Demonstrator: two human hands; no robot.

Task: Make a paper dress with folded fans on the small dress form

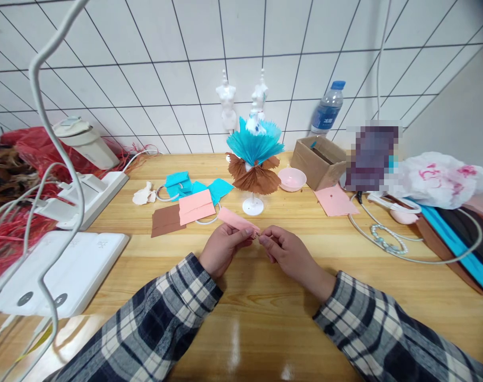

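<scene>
1. two bare hands meet above a pale wooden tabletop (273, 329), both with black, grey and white plaid sleeves (165, 313) at the wrist.
2. the left hand (224, 249) pinches a narrow pale pink paper strip (232, 218) between thumb and fingers; the strip points away to the left, in front of the dressed form's stand.
3. the right hand (291, 253) has thumb and forefinger pressed together on a tiny dark piece (258, 235) beside the strip's near end, too small to identify.
4. beyond the hands, a turquoise pleated paper fan (254, 144) sits above a ruffled brown pleated paper skirt (261, 180), over a round white stand base (252, 207).
5. left of that stand lie a folded pink paper sheet (197, 207), overlapping a flat brown paper sheet (165, 220), and several folded turquoise paper pieces (177, 183).
6. right of the skirt, a small round pink bowl (292, 180) is near an open brown cardboard box (315, 164); a clear plastic bottle with a blue cap (328, 110) stands behind the box.
7. a square pink paper sheet (337, 200) lies just in front of the box.
</scene>
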